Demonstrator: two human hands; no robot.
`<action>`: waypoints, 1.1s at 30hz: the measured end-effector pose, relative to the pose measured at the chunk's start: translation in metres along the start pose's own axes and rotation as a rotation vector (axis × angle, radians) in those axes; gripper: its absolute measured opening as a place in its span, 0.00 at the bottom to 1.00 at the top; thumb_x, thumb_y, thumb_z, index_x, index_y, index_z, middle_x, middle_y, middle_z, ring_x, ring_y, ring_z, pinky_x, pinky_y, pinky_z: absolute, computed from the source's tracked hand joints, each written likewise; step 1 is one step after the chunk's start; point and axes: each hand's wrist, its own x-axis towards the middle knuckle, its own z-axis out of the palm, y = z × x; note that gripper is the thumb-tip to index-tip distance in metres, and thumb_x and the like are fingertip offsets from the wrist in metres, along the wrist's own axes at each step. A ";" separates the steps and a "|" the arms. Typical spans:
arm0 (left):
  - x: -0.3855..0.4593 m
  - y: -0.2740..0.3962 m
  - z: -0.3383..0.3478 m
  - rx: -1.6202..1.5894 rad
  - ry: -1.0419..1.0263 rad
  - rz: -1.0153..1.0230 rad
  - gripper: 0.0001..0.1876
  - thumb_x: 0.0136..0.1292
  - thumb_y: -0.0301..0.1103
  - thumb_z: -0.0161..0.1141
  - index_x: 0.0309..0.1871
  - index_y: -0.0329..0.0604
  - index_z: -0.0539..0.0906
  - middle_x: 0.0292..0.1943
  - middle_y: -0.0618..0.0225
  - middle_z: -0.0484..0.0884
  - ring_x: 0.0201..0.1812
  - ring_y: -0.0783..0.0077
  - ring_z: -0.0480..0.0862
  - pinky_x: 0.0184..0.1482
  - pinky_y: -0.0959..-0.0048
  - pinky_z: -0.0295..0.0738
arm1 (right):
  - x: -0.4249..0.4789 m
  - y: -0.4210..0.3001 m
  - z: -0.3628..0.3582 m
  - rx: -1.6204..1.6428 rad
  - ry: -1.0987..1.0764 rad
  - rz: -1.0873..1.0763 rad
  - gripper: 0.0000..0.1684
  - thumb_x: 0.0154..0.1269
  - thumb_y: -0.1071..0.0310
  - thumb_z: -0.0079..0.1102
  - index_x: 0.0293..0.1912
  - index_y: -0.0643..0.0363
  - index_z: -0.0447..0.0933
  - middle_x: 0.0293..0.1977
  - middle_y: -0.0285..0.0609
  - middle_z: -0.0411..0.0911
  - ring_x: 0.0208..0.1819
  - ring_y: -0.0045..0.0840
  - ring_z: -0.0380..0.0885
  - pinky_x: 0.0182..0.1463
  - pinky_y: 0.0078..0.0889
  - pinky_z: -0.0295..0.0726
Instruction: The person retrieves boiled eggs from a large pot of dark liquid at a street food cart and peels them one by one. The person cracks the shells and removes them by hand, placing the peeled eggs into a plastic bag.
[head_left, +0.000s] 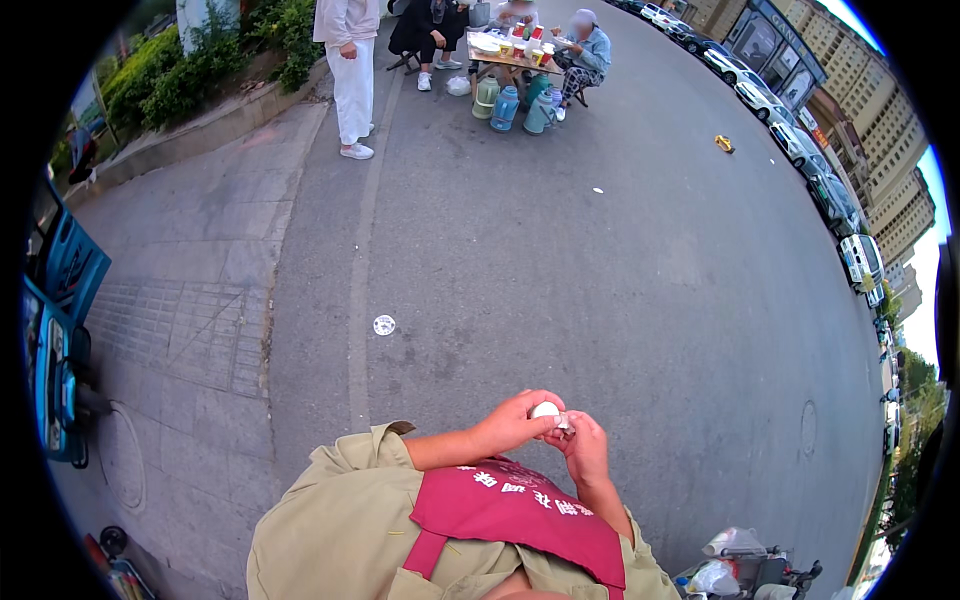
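My left hand (517, 417) curls around a white, rounded thing that looks like a boiled egg (544, 410), held in front of my chest above the road. At the egg's right end, the fingertips of my right hand (587, 444) pinch a small whitish piece, apparently eggshell (564, 423). Both hands meet there, thumbs close together. The egg's underside is hidden by my fingers. Just below the hands is the dark red apron (517, 506) that I wear, bearing white writing.
Ahead, people sit around a low table (480, 54) with cups and plates; several thermos flasks (505, 111) stand beside it. A person in white (352, 82) stands left of them. A blue vehicle (56, 360) is at left, a bag-laden cart (757, 574) at lower right, parked cars (791, 142) beyond.
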 end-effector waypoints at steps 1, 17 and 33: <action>-0.002 0.003 0.002 -0.010 0.001 -0.003 0.17 0.68 0.32 0.59 0.58 0.40 0.75 0.46 0.68 0.80 0.46 0.78 0.80 0.47 0.76 0.79 | -0.006 -0.007 0.008 0.071 -0.041 0.029 0.14 0.72 0.67 0.53 0.50 0.68 0.75 0.38 0.43 0.80 0.36 0.22 0.81 0.41 0.30 0.86; -0.011 0.020 0.004 -0.071 0.108 -0.197 0.15 0.67 0.36 0.58 0.52 0.41 0.73 0.42 0.65 0.80 0.40 0.76 0.84 0.37 0.76 0.80 | -0.029 -0.028 0.007 0.012 -0.017 0.033 0.09 0.71 0.70 0.56 0.47 0.64 0.76 0.33 0.36 0.79 0.28 0.14 0.76 0.34 0.26 0.85; -0.014 0.018 0.016 0.171 0.061 -0.100 0.19 0.63 0.29 0.58 0.57 0.43 0.73 0.45 0.67 0.79 0.46 0.78 0.79 0.49 0.76 0.74 | -0.045 -0.026 0.011 0.020 -0.124 0.180 0.12 0.71 0.59 0.59 0.41 0.59 0.74 0.32 0.35 0.76 0.31 0.17 0.76 0.36 0.26 0.82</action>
